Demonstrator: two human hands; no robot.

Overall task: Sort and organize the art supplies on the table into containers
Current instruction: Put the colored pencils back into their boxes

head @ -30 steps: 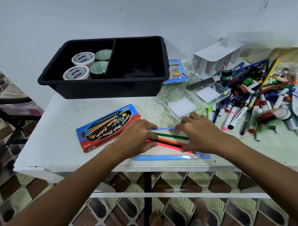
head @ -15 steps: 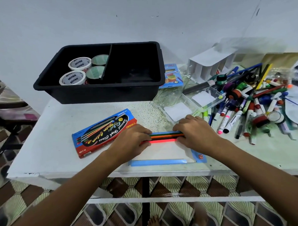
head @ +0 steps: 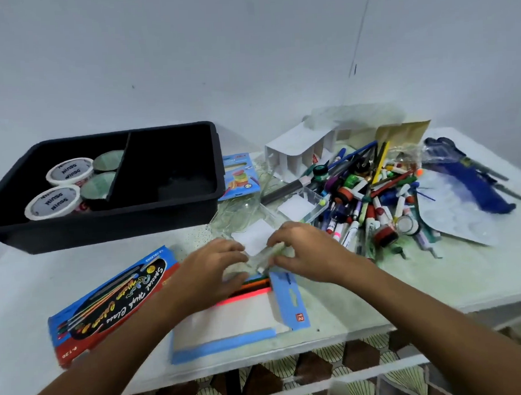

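Two hands were held close together over the near middle of the table (head: 436,282). A small clear, blurred piece (head: 263,257) was seen between the left hand (head: 214,268) and the right hand (head: 303,252); the right fingers were curled and appeared to pinch its right end, while the left fingers were bent toward its left end. Whether the left hand truly gripped it could not be told, owing to blur. What the piece was could not be made out either.

Just below the hands, a row of coloured pencils (head: 254,287) was laid in an open blue tray (head: 223,342), at its far edge, with the left hand partly over it. The pencils' long axis was set left to right, slightly tilted up to the right. Their tips were hidden.

Beside the tray on the left, the pencil box (head: 108,305) was laid flat, its long axis slanted from near left to far right. Farther back on the left, a black bin (head: 105,231) was placed, with tape rolls (head: 62,188) kept in its left compartment. A heap of markers and pens (head: 369,198) was piled to the right of the hands, well apart from the pencils.
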